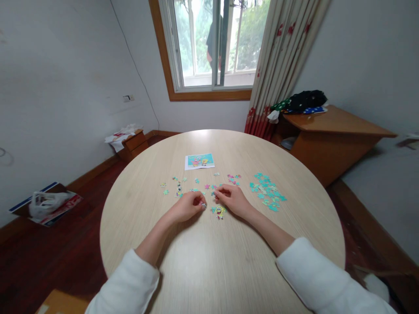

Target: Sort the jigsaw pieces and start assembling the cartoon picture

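Both my hands rest on a round light-wood table [203, 261] among loose jigsaw pieces. My left hand [186, 206] is curled, its fingertips pinching a small puzzle piece [203, 204]. My right hand [233, 198] is also curled, fingers pinched on a small piece [216, 193] close to the left hand's fingertips. A joined yellow-and-teal cluster [218, 211] lies just in front of the two hands. A reference picture card [199, 160] lies farther back. Both sleeves are white.
A pile of teal pieces [267, 192] lies right of my hands, some pink ones [233, 179] behind, and scattered pieces [178, 185] to the left. A wooden desk [334, 131] with clothes stands right, a curtain [278, 65] and window behind, and a bag [46, 203] on the floor left.
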Motion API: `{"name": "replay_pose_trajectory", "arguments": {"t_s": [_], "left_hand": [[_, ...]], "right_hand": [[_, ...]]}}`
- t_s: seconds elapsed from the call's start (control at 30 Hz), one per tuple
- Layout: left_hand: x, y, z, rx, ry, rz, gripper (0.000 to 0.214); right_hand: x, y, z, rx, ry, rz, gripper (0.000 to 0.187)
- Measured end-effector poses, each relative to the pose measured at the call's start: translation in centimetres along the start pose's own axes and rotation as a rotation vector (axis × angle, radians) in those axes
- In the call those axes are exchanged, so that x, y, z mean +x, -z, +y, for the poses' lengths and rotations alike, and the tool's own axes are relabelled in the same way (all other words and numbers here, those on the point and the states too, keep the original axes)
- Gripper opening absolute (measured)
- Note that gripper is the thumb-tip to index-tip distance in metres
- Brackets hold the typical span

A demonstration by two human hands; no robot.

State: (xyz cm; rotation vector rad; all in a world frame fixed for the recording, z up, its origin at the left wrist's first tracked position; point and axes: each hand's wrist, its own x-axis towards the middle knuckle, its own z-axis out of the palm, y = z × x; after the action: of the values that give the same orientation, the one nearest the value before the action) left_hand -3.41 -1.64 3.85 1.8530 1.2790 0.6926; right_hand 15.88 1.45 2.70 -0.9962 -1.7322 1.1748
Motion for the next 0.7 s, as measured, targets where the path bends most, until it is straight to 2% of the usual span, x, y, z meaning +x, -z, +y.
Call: {"name": "replay_pose_trajectory", "arguments": {"t_s": [0.13, 0.3, 0.7], "left_hand": [[0.6, -0.4, -0.3, -0.146, 0.012, 0.082, 0.009], [0.7, -0.5, 0.7, -0.351, 0.097, 0.189, 0.013], [0.6, -0.9, 1.5, -0.460, 0.145, 0.170, 0.023]], "right_hand": [[0.2, 0.0, 0.0, 0.104, -0.033, 0.007, 0.036], [0.2, -0.3, -0.2, 0.234, -0.083, 0.020, 0.037], [-0.2, -0.2, -1.1, 0.229, -0.088, -0.045, 0.035]]}}
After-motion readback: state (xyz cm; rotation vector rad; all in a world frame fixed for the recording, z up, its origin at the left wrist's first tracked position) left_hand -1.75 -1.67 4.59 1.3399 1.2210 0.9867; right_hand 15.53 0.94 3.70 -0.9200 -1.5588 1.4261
